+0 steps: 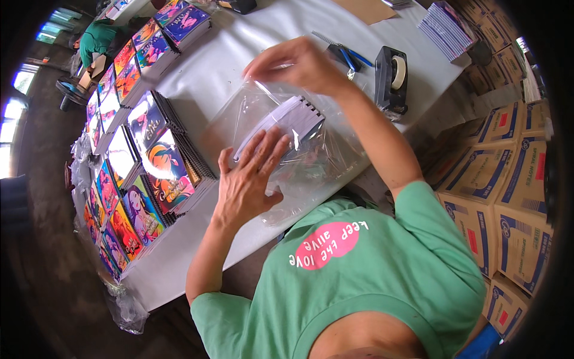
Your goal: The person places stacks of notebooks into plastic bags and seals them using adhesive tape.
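Note:
A small stack of spiral notebooks, pale pages and black coil showing, lies inside a clear plastic bag on the white-covered table in front of me. My left hand rests on the bag and the near left edge of the stack, its fingers spread and flat. Beyond the stack, my right hand is raised at the bag's far edge. Motion blurs its fingers, but they look pinched on the film there. Loose film spreads toward me over the table edge.
Rows of colourful spiral notebooks stand along the table's left side. A tape dispenser, blue-handled pliers and another notebook stack lie to the right. Cardboard cartons are piled at the right; a person in green is far left.

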A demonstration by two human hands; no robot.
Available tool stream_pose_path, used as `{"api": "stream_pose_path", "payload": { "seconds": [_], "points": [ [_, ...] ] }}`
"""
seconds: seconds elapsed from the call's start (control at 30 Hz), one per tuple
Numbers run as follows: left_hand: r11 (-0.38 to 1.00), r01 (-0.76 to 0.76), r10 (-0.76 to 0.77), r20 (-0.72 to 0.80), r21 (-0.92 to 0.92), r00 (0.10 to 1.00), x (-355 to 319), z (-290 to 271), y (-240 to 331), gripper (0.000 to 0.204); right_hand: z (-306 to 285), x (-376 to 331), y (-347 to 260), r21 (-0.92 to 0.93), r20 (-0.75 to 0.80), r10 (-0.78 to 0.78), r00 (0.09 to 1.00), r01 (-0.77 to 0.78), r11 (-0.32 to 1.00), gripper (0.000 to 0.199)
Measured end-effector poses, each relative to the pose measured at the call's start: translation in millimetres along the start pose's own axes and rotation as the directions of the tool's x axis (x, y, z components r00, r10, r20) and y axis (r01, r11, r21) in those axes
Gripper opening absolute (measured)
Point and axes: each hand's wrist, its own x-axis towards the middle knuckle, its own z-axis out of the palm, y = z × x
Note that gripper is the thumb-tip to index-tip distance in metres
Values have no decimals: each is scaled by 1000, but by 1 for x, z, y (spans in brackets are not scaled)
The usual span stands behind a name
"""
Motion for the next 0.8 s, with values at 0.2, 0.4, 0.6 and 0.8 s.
{"api": "stream_pose_path", "payload": {
  "seconds": [0.2, 0.4, 0.6, 0.8],
  "points": [
    [998, -62, 60, 59, 25, 996, 17, -13, -10, 108, -115, -184, 20, -278, -844, 86, 529, -569, 774, 27],
    [995, -92, 90, 86, 22, 992, 23, -19, -15, 107, -126, -234, 50, 309, -767, 641, 39, -852, 423, 56],
    [994, -106, 103, 62, 36, 993, 22, -17, -18, 106, -124, -247, 58, 533, -707, 682, 186, -493, 687, 34],
    [990, -129, 128, 29, 50, 991, 20, -15, -18, 109, -54, -249, 36, -377, -896, -164, 412, -902, -209, 20]
  ]
}}
